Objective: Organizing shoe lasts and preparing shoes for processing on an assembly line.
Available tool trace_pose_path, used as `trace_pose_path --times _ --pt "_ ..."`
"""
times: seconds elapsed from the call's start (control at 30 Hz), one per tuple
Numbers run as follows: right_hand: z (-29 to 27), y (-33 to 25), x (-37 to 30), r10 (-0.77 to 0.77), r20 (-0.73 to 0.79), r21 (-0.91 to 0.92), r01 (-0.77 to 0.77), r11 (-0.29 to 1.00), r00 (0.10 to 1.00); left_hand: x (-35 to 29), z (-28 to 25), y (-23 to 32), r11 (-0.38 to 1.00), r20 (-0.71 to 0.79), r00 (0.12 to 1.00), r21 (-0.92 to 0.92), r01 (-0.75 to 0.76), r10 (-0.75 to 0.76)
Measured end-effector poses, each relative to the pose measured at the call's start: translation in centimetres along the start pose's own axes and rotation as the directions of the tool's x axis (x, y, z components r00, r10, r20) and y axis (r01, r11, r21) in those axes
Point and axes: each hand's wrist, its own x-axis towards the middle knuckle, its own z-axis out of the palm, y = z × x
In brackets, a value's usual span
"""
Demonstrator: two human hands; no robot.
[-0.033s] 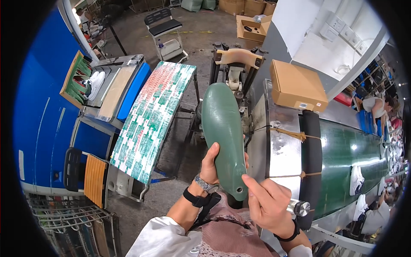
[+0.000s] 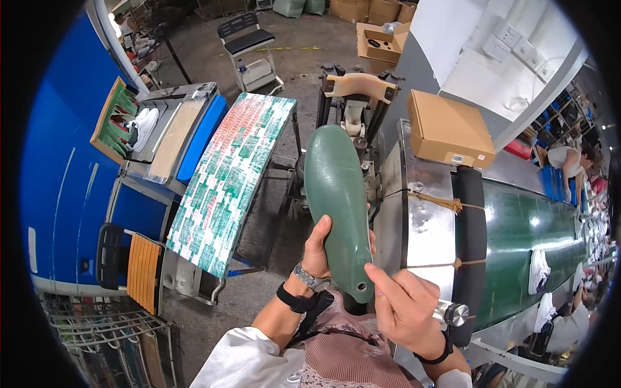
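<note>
A green plastic shoe last (image 2: 337, 187) lies sole down or up, I cannot tell which, in my left hand (image 2: 317, 252). The thumb presses on its near left side, and fingertips show along its right edge. Its wide toe end points away from me; a small round hole marks the narrow heel end near my chest. My right hand (image 2: 407, 304) is beside that heel end with its fingers curled and the index finger stretched out, the tip touching the last near the hole. Nothing shows in the right hand; its palm is hidden.
Beyond the last stands a machine with a tan curved pad (image 2: 361, 88). Left is a taped table (image 2: 236, 181); right, a metal bench with a cardboard box (image 2: 449, 129) and a green conveyor belt (image 2: 511, 226) carrying white shoes. A steel bottle (image 2: 453, 314) is by my right wrist. People sit farther right.
</note>
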Motion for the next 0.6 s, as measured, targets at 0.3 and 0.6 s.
trace_pose_path --times 0.3,0.6 --pt "0.21 0.12 -0.48 -0.029 -0.027 -0.007 0.029 1.0 0.999 -0.07 -0.28 -0.26 1.0 0.038 0.999 0.008 -0.012 0.012" --pt "0.27 -0.12 -0.2 -0.059 -0.039 0.019 0.06 0.998 0.997 -0.15 -0.33 -0.37 0.99 0.113 0.993 -0.137 0.035 -0.02"
